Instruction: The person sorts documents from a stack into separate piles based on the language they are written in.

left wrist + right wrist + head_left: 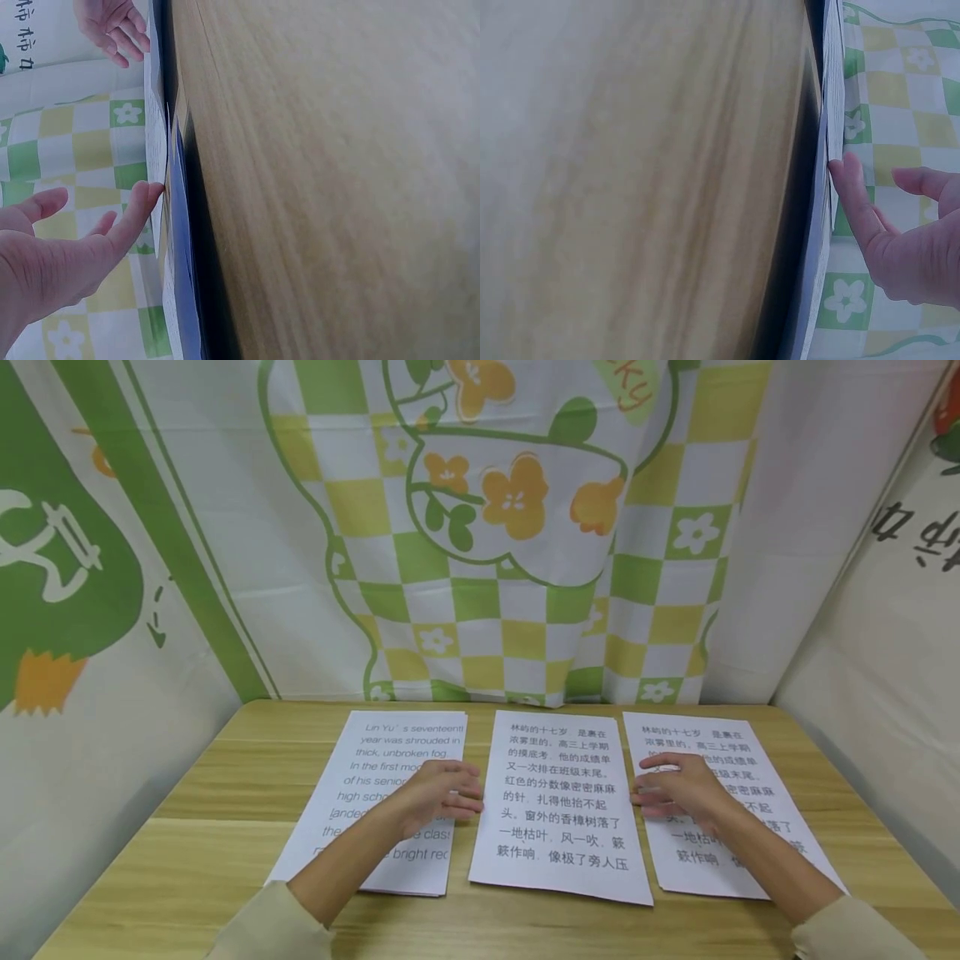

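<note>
Three paper stacks lie side by side on the wooden table. English print covers the left stack (375,777); the middle stack (558,802) and the right stack (738,760) carry Chinese characters. My left hand (438,797) hovers over the right edge of the English stack, thumb and fingers spread and relaxed, holding nothing. Over the left part of the right stack is my right hand (678,785), its fingers loosely bent and grasping nothing. The middle stack sits between both hands. Each wrist view shows the fingertips close to the paper edges. Both forearms hide some of the print.
The wooden table (202,827) meets a hanging cloth (480,635) with green and yellow checks at its back edge. Printed fabric walls (885,693) close in the left and right sides.
</note>
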Action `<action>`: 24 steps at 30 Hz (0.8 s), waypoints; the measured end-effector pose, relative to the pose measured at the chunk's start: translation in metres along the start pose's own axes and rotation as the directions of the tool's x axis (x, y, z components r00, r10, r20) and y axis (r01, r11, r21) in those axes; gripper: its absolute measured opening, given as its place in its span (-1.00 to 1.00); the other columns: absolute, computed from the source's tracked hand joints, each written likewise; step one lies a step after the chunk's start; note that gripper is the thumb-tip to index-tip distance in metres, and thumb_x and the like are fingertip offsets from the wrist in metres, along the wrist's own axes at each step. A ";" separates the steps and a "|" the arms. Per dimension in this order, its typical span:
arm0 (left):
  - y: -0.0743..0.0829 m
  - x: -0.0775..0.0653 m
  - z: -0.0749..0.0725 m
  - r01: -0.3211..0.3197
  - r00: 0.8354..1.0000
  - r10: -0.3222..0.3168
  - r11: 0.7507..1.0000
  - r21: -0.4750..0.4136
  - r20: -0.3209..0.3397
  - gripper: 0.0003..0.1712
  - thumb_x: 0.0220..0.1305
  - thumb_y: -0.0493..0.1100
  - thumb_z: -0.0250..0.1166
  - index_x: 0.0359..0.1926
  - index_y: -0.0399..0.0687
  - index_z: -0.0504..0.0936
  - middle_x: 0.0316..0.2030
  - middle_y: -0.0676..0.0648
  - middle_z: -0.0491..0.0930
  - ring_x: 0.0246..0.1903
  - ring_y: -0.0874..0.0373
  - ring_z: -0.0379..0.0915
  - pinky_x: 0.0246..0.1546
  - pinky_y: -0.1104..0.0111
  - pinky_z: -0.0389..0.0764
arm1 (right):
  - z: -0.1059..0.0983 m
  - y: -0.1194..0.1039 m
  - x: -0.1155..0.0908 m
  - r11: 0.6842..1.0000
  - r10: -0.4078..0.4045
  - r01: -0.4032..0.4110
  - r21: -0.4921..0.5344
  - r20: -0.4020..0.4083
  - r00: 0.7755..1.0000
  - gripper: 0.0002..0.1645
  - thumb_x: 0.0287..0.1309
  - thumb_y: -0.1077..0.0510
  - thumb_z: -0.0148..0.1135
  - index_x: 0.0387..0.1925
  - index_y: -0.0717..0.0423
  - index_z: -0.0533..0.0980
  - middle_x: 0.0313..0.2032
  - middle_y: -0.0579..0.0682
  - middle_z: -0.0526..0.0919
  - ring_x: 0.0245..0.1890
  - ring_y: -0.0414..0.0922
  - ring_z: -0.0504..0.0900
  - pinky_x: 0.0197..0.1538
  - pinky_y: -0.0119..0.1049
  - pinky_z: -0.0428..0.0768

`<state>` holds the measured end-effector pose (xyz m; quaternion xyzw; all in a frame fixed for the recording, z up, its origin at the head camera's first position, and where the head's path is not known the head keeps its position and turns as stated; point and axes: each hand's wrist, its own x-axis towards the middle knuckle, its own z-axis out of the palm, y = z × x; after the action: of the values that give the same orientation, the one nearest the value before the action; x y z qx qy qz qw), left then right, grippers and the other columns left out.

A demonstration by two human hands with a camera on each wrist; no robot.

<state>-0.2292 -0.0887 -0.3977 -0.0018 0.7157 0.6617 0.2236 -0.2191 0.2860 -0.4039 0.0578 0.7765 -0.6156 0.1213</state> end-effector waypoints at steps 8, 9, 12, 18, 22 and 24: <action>0.001 -0.002 -0.004 -0.011 0.999 0.012 1.000 -0.022 0.038 -0.51 0.55 -0.25 0.06 0.33 -0.53 0.34 0.12 -0.50 0.55 0.03 -0.27 0.67 0.08 0.10 0.74 | 0.001 0.000 0.000 0.999 0.008 -0.009 0.031 0.006 1.000 -0.34 0.39 0.31 0.20 0.39 0.53 0.22 -0.06 0.27 0.73 -0.18 0.02 0.82 -0.10 -0.11 0.81; 0.001 -0.002 -0.005 -0.012 0.999 0.013 1.000 -0.025 0.039 -0.50 0.56 -0.25 0.06 0.34 -0.54 0.33 0.13 -0.51 0.55 0.05 -0.29 0.66 0.08 0.09 0.73 | 0.002 0.001 0.000 0.999 0.009 -0.009 0.035 0.007 1.000 -0.34 0.39 0.31 0.20 0.39 0.53 0.22 -0.05 0.28 0.73 -0.18 0.02 0.82 -0.09 -0.11 0.81; 0.001 -0.002 -0.005 -0.010 0.999 0.011 1.000 -0.029 0.032 -0.50 0.56 -0.24 0.06 0.34 -0.55 0.33 0.14 -0.51 0.54 0.06 -0.30 0.65 0.09 0.09 0.73 | 0.001 0.000 0.001 0.999 0.007 -0.007 0.046 0.010 1.000 -0.34 0.40 0.31 0.20 0.39 0.53 0.22 -0.02 0.31 0.71 -0.16 0.02 0.81 -0.07 -0.09 0.80; 0.001 -0.003 -0.003 -0.008 1.000 0.008 0.999 -0.047 0.005 -0.51 0.55 -0.25 0.08 0.33 -0.54 0.36 0.14 -0.50 0.55 0.04 -0.29 0.66 0.07 0.09 0.74 | 0.001 0.002 -0.001 0.998 0.004 -0.004 0.058 0.007 1.000 -0.34 0.40 0.31 0.19 0.39 0.53 0.22 0.03 0.37 0.67 -0.15 0.03 0.81 -0.05 -0.08 0.80; 0.001 -0.004 -0.003 -0.010 1.000 0.010 0.998 -0.063 0.002 -0.49 0.54 -0.26 0.08 0.34 -0.56 0.33 0.16 -0.52 0.53 0.07 -0.32 0.64 0.09 0.07 0.73 | 0.001 0.003 -0.002 0.998 -0.002 0.001 0.061 0.007 1.000 -0.34 0.40 0.31 0.20 0.39 0.54 0.21 0.02 0.36 0.68 -0.14 0.02 0.81 -0.05 -0.08 0.79; 0.002 -0.004 -0.003 -0.012 1.000 0.013 0.997 -0.070 0.008 -0.48 0.54 -0.26 0.07 0.35 -0.57 0.31 0.17 -0.53 0.51 0.08 -0.33 0.63 0.10 0.07 0.72 | 0.001 0.003 -0.003 0.998 -0.002 0.002 0.063 0.009 1.000 -0.34 0.40 0.31 0.20 0.39 0.54 0.20 0.00 0.33 0.70 -0.14 0.01 0.81 -0.04 -0.08 0.79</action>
<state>-0.2268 -0.0925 -0.3948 -0.0023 0.6910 0.6878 0.2225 -0.2159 0.2854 -0.4059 0.0580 0.7563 -0.6400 0.1225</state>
